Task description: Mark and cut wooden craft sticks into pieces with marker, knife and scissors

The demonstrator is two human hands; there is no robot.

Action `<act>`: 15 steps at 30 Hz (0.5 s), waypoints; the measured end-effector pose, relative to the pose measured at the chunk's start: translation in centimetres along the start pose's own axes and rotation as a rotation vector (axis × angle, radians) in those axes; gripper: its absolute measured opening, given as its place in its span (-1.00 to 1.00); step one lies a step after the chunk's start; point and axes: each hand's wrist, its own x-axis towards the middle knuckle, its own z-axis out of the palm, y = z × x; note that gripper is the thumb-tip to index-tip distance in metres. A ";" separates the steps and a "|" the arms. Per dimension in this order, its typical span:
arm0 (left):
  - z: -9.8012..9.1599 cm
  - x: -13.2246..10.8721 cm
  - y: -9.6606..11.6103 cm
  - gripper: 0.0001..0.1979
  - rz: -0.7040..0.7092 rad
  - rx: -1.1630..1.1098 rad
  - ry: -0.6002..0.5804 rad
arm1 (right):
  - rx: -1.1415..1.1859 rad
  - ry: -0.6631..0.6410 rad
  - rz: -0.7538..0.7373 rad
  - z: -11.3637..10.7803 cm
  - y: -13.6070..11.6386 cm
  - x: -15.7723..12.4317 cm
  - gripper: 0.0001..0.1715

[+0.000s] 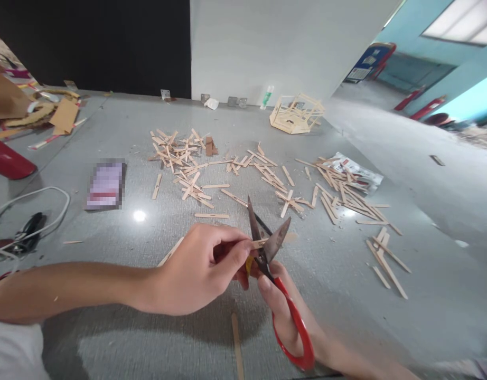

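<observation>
One stick (290, 237) pinched by L hand (196, 272) fingers (233, 252), R hand (283, 322) fingers (267, 285) closed on open scissors (280, 235)

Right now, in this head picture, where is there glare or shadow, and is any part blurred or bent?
In the head view, a small white glare spot shines on the grey surface; a soft shadow lies under the left hand, which pinches a stick, and the right hand, which holds the scissors; a flat thing on the left is pixelated; the wide lens bends the edges.
</observation>
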 end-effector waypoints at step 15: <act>-0.2 -0.1 0.5 -0.64 0.040 0.033 -0.008 | -0.017 0.046 0.101 0.0 2.4 -1.4 -0.49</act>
